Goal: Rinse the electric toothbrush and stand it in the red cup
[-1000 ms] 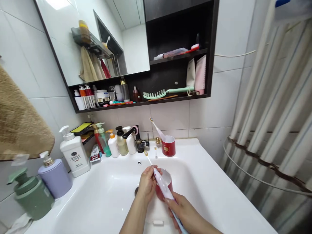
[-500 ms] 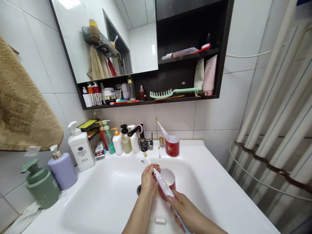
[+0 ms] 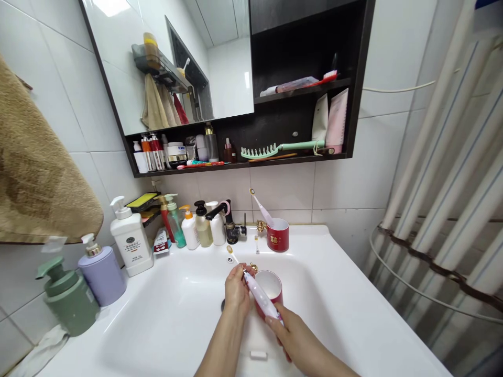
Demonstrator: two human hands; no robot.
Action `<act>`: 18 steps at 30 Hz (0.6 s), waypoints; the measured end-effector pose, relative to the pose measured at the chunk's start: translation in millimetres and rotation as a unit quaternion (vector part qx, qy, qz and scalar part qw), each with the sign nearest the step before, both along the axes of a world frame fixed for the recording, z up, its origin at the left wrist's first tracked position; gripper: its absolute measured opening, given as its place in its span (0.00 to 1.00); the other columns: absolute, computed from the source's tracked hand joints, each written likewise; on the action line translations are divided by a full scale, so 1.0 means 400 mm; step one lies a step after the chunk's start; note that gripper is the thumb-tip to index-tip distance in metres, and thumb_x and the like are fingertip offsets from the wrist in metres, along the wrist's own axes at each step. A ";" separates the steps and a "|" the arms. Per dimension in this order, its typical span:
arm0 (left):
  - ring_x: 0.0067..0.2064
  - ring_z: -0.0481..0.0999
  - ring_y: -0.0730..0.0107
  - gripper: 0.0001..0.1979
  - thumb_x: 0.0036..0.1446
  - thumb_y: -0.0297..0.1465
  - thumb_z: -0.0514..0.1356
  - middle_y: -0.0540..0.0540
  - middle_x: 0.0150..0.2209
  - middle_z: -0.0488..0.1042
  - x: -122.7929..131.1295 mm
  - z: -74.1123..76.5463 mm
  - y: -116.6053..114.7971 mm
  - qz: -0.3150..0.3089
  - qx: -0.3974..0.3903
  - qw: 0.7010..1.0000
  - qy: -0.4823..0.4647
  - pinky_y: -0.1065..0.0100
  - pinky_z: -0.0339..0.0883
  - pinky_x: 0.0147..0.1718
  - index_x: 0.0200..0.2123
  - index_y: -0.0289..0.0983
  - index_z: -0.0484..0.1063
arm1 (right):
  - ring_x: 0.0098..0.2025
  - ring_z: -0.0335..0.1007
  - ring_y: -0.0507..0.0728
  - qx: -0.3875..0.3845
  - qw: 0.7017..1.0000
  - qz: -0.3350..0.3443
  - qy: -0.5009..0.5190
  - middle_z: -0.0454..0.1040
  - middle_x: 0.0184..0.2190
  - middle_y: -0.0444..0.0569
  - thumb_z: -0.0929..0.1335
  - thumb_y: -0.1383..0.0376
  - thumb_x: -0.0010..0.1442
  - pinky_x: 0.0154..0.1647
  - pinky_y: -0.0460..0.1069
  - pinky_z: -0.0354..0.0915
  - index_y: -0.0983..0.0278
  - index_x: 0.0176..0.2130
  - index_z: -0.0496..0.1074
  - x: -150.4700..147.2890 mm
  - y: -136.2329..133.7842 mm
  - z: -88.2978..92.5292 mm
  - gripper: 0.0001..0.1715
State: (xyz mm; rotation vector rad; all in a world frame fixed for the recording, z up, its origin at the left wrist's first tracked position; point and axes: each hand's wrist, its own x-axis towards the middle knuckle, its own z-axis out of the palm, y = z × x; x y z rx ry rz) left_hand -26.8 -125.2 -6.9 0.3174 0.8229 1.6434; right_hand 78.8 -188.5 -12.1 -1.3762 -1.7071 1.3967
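Over the sink, a pale pink electric toothbrush slants between my two hands. My left hand is closed round its upper end, where the neck meets the handle. The brush head pokes out above those fingers. Lower down, my right hand wraps round the handle, hiding its bottom end. Just behind the handle stands a red cup in the basin, partly covered by the toothbrush and my hand. Another red cup on the sink's back ledge holds a second toothbrush.
The white sink has a black faucet at the back. Several pump bottles line its left and rear edges. A white block lies near the front. Above hangs a dark cabinet; pipes run at right.
Both hands and the toothbrush have shifted slightly left. The handle's lower end, seen below my right hand before, is now hidden by it. The cups have stayed put.
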 end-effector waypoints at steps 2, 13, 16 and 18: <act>0.18 0.67 0.79 0.07 0.46 0.21 0.49 0.49 0.14 0.66 -0.002 -0.004 0.005 -0.005 0.000 1.000 0.002 0.77 0.62 0.22 0.20 0.31 0.62 | 0.11 0.47 0.44 -0.010 1.000 0.005 0.002 0.54 0.14 0.36 0.53 0.59 0.51 0.12 0.41 0.48 0.65 0.30 0.56 0.001 0.003 -0.012 0.12; 0.18 0.67 0.80 0.06 0.46 0.21 0.50 0.50 0.15 0.65 -0.006 -0.011 0.008 -0.006 -0.017 1.000 0.007 0.77 0.62 0.22 0.20 0.32 0.62 | 0.10 0.46 0.42 -0.088 0.996 0.003 0.030 0.53 0.14 0.35 0.51 0.60 0.53 0.10 0.40 0.45 0.64 0.27 0.53 -0.003 -0.017 0.024 0.11; 0.19 0.67 0.81 0.06 0.46 0.22 0.50 0.50 0.16 0.65 -0.019 -0.015 0.014 0.010 -0.028 0.999 0.019 0.77 0.62 0.22 0.21 0.32 0.62 | 0.09 0.46 0.42 -0.056 0.998 0.000 0.014 0.53 0.13 0.35 0.53 0.63 0.52 0.11 0.40 0.46 0.64 0.25 0.52 -0.004 -0.017 0.007 0.08; 0.19 0.67 0.81 0.05 0.47 0.22 0.49 0.51 0.17 0.65 -0.027 -0.018 0.018 0.022 -0.033 0.999 0.034 0.78 0.62 0.23 0.22 0.32 0.61 | 0.08 0.45 0.42 -0.057 0.998 0.006 0.018 0.53 0.12 0.34 0.53 0.63 0.52 0.10 0.40 0.46 0.64 0.24 0.52 -0.004 -0.015 -0.011 0.08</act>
